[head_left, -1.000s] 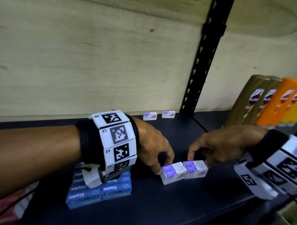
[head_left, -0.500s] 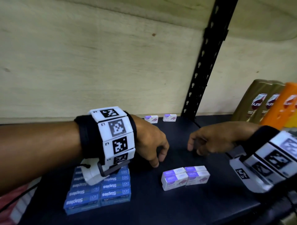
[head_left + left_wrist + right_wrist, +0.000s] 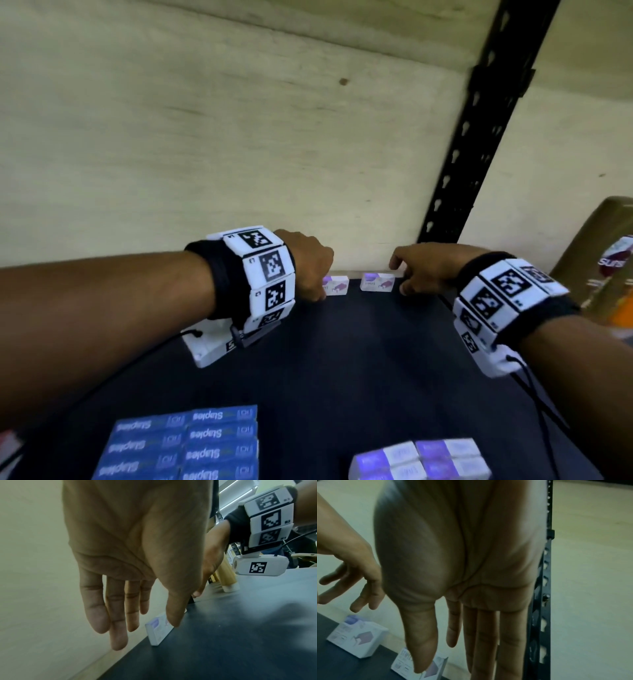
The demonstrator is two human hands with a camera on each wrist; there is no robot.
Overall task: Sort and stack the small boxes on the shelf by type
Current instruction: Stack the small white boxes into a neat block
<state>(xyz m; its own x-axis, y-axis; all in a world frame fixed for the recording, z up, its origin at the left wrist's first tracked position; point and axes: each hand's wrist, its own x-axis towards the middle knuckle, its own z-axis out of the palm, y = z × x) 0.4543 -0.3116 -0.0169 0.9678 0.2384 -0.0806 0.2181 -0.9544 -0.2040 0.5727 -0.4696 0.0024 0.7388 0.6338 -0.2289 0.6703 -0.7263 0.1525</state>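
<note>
Both hands reach to the far edge of the dark shelf (image 3: 359,342), where two purple-and-white boxes stand on edge against the back wall, long axes running left-right. The left hand (image 3: 310,269) and right hand (image 3: 424,267) have extended fingers, holding nothing, beside the left box (image 3: 337,286) and right box (image 3: 376,282).

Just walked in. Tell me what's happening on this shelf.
A person is sorting small boxes. Both hands reach to the back of the dark shelf, fingers straight, the left hand at one white-and-purple box, the right hand at another; neither is gripped yet. Near the front edge sit a blue staples stack and a purple-box stack.
</note>
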